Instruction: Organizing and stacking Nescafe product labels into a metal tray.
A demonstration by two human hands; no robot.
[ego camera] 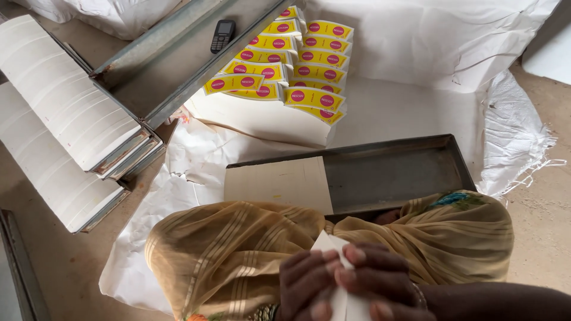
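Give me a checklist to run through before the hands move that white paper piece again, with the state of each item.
1. Left hand on the white paper piece: ok, fingers pinch it.
2. Right hand on the same piece: ok.
3. Whole piece in view: not ok, the hands cover most of it.
4. Metal tray has bare room: ok, its right part is bare.
5. Cream sheets lie flat at the tray's left end: ok.
6. Yellow labelled packs stacked in rows: ok.

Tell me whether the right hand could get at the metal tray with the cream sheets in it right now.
Probably not at once: the right hand and left hand are both pinching a white paper piece. The metal tray lies open just beyond the knees, nothing covering it.
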